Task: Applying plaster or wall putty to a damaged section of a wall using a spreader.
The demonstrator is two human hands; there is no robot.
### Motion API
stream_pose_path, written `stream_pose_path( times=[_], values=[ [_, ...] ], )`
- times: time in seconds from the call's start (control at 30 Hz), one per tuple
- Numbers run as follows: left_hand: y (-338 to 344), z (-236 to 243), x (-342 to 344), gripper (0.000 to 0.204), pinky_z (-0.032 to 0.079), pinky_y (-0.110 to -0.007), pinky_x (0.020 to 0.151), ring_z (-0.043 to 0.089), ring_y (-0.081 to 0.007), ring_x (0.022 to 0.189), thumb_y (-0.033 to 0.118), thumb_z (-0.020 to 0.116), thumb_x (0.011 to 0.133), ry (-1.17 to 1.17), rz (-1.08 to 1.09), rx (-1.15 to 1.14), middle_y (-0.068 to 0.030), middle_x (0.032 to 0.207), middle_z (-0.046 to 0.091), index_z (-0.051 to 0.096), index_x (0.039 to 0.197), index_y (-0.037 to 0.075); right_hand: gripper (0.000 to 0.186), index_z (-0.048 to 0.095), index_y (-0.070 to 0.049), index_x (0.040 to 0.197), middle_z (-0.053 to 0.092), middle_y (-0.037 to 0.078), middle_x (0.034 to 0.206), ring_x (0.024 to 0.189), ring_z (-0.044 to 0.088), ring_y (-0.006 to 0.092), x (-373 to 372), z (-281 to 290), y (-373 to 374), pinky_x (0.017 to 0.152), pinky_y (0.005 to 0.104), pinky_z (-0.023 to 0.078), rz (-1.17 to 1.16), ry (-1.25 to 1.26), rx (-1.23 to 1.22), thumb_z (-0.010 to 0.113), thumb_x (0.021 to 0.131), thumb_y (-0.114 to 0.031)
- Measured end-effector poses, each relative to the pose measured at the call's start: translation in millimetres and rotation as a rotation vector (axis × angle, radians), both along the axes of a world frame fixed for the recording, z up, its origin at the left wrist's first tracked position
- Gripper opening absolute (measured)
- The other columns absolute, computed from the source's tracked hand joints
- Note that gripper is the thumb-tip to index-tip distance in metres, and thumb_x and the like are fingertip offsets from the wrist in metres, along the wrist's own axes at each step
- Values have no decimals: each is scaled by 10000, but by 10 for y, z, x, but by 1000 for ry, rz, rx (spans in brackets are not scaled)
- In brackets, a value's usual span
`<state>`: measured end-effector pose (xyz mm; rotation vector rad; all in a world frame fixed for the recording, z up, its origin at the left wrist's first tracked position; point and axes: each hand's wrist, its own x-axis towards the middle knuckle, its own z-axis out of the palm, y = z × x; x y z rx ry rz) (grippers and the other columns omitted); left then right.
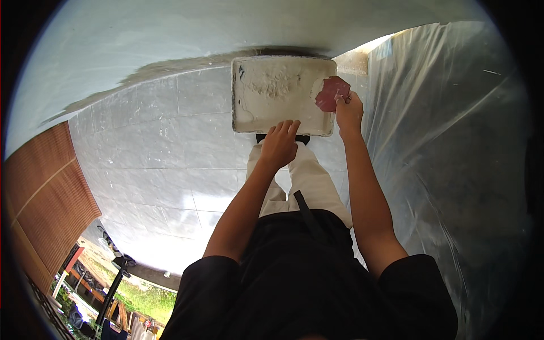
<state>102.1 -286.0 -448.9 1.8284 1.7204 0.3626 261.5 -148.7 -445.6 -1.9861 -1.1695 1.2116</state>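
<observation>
Right hand (349, 115) grips a white-marked red scraper (331, 94); left hand (279, 144), unclenched, overlaps the tray (234, 101).

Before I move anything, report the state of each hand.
Left hand: fingers over the near edge of the tray; whether it grips cannot be told.
Right hand: closed, holding the flat red scraper.

Tray (234, 99), 12 o'clock: off-white, rim shows dark marks. Scraper (332, 93), 1 o'clock: dull red, carries whitish smears. Wall (164, 37), 11 o'clock: pale grey-green, darkens to a grey patch along its edge. Tiles (147, 110), 10 o'clock: grey, thin joint lines, white specks. Blind (52, 198), 9 o'clock: reddish brown, fine stripes, paler band. Trousers (314, 178), centre: off-white. Shirt (306, 277), 6 o'clock: black.
</observation>
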Motion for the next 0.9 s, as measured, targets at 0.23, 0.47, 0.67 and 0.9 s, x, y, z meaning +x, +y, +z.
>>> stream_pose_path(
  times=[0.23,0.47,0.67,0.9],
  values=[
    [109,-383,-54,552,412,-443,998,498,-326,1211,50,595,772,2,99,-16,-160,1259,524,451,1305,44,174,639,23,943,689,200,885,855,676,345,-174,-558,125,776,401,505,32,-231,0,651,845,-119],
    [264,-602,-106,555,407,-443,1003,486,-333,1220,58,593,788,0,138,-16,-171,1291,498,432,1318,40,163,627,23,925,680,229,902,892,652,420,-303,-1018,318,797,456,495,80,-360,161,635,852,-122],
    [351,-684,-73,549,422,-429,978,498,-314,1206,53,608,754,-5,162,14,-150,1265,513,461,1283,50,158,623,13,888,676,222,863,853,650,423,-405,-1163,397,780,455,494,61,-336,182,638,851,-140],
    [368,-709,-37,550,420,-434,979,492,-320,1209,54,605,758,-19,173,8,-157,1277,506,457,1287,44,162,623,10,884,671,229,871,858,648,428,-430,-1200,401,792,469,490,92,-364,122,632,849,-147]
  ],
)
